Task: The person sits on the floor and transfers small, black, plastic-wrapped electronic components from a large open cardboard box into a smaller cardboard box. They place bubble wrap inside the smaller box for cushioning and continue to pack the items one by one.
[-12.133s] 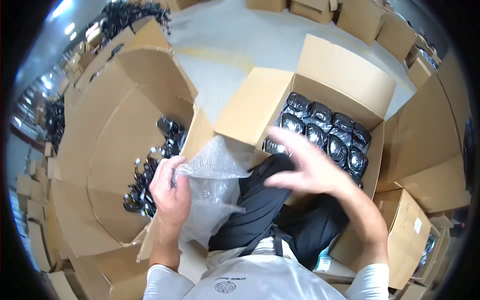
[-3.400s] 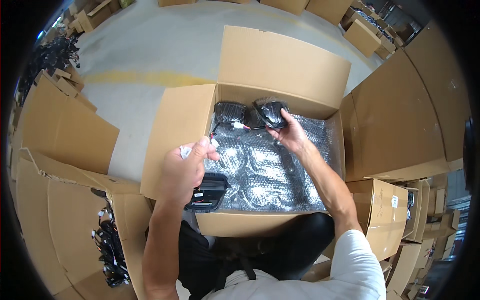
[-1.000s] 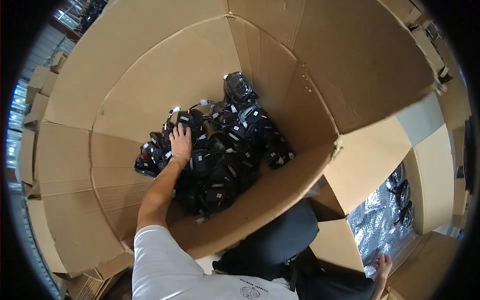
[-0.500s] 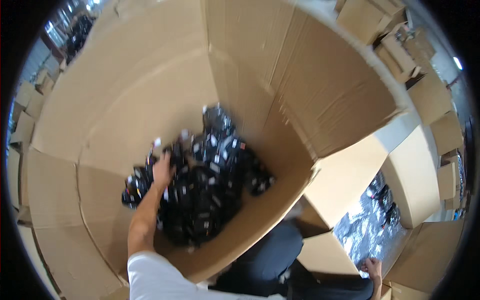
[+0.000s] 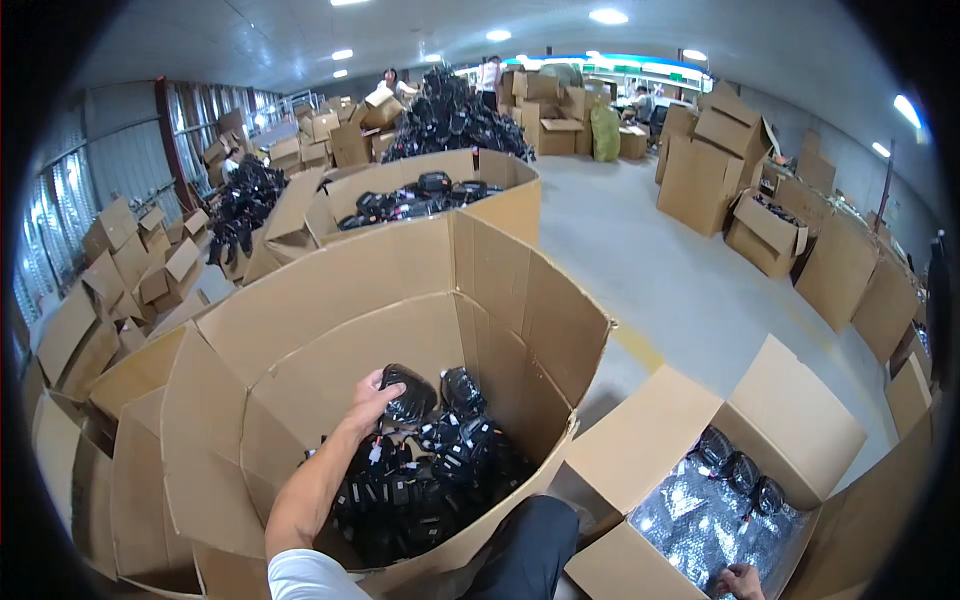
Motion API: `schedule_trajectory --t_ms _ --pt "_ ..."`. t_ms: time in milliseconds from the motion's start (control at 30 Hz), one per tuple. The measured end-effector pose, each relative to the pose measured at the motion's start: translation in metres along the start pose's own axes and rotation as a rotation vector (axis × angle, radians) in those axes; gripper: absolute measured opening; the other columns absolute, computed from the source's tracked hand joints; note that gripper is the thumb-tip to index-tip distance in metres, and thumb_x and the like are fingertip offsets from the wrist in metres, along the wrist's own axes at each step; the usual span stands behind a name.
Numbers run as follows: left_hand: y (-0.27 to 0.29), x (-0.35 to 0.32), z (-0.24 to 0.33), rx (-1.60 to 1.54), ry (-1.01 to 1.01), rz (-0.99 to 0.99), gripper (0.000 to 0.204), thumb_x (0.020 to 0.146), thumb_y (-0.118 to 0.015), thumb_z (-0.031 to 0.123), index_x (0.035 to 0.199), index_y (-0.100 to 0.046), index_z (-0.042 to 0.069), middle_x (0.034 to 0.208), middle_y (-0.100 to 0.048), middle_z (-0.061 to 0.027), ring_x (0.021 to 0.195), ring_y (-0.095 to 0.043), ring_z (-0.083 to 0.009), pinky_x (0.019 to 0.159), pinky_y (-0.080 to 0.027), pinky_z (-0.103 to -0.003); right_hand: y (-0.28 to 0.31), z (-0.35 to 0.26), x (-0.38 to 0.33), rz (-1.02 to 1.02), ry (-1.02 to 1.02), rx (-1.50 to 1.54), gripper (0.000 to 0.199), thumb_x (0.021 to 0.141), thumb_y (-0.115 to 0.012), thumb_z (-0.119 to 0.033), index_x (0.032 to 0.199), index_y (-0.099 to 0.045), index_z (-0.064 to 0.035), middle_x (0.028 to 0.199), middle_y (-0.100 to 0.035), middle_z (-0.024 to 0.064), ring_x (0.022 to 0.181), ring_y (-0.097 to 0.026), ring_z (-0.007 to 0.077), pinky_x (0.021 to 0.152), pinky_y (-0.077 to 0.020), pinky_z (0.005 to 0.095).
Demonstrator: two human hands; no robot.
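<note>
My left hand (image 5: pixel 374 397) is closed on a black, rounded, shiny part (image 5: pixel 409 396), raised above the heap in the tall cardboard box (image 5: pixel 350 340). Below it lie many similar black parts (image 5: pixel 430 490), some with small white tags or plugs. Another shiny black part (image 5: pixel 461 391) sits at the heap's far side. To the right, my right hand (image 5: pixel 738 582) is over the near edge of a smaller open carton (image 5: pixel 640 560), fingers curled; what they hold, if anything, is hidden. Silvery bubble wrap (image 5: pixel 690 520) lies in that carton, with 3 rounded black parts (image 5: pixel 742 472) in a row on it.
Behind the tall box stands another large carton (image 5: pixel 520 205) of black parts, then a high black pile (image 5: pixel 455 120). Open cartons (image 5: pixel 75 340) crowd the left. More boxes (image 5: pixel 705 170) line the right, across a grey floor (image 5: pixel 600 220). Several people are at the back.
My left hand has come up from the heap with a black part in it. The view has tilted up, bringing the hall into sight. My right hand stays at the smaller carton.
</note>
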State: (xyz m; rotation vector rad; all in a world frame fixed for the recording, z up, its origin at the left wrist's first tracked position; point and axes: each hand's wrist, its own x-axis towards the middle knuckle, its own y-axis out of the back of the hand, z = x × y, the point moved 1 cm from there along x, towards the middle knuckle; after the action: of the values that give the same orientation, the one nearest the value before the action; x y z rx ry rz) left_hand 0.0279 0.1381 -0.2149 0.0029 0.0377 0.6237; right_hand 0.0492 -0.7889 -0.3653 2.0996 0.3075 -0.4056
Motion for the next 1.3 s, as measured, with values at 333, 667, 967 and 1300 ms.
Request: schedule_trajectory --t_ms 333,667,967,1300 --pt "-0.097 -0.095 0.085 -0.246 -0.130 -0.339 0.040 0.092 -0.070 0.011 0.128 -0.059 -0.001 0.114 -0.069 -0.0085 0.101 -0.067 -0.0160 0.090 -0.056 -0.033 0.005 -0.040 -0.037 -0.131 -0.063 0.068 0.052 0.097 -0.061 -0.044 0.127 -0.065 -0.0024 0.115 -0.071 0.0195 0.108 -0.067 0.0316 0.095 -0.0507 0.0430" --pt "-0.176 -0.161 0.118 -0.382 -0.145 -0.623 0.045 0.100 -0.065 0.022 0.137 -0.053 -0.002 0.127 -0.064 -0.0084 0.114 -0.061 -0.0151 0.102 -0.049 -0.033 0.020 -0.147 -0.050 0.132 0.323 0.008 0.031 0.092 -0.067 -0.022 0.090 -0.069 0.0087 0.076 -0.072 0.0101 0.077 -0.071 0.0194 0.071 -0.0549 0.0355" --pt "-0.266 -0.250 0.121 -0.177 -0.504 -0.940 0.060 0.100 -0.065 0.020 0.147 -0.038 -0.006 0.132 -0.058 -0.0130 0.122 -0.055 -0.0179 0.105 -0.044 -0.035 -0.035 -0.413 -0.114 -0.108 0.670 1.393 0.070 0.090 -0.075 -0.017 0.146 -0.038 0.0006 0.133 -0.058 0.0110 0.117 -0.060 0.0218 0.105 -0.0467 0.0394" --pt "0.031 -0.007 -0.005 0.596 -0.290 0.067 0.031 0.096 -0.067 0.026 0.105 -0.072 -0.002 0.098 -0.075 -0.0114 0.088 -0.070 -0.0185 0.082 -0.056 -0.034 0.025 -0.272 -0.093 0.314 0.180 1.479 0.063 0.097 -0.061 -0.050 0.142 -0.052 -0.0070 0.141 -0.056 0.0082 0.128 -0.052 0.0237 0.108 -0.0416 0.0445"
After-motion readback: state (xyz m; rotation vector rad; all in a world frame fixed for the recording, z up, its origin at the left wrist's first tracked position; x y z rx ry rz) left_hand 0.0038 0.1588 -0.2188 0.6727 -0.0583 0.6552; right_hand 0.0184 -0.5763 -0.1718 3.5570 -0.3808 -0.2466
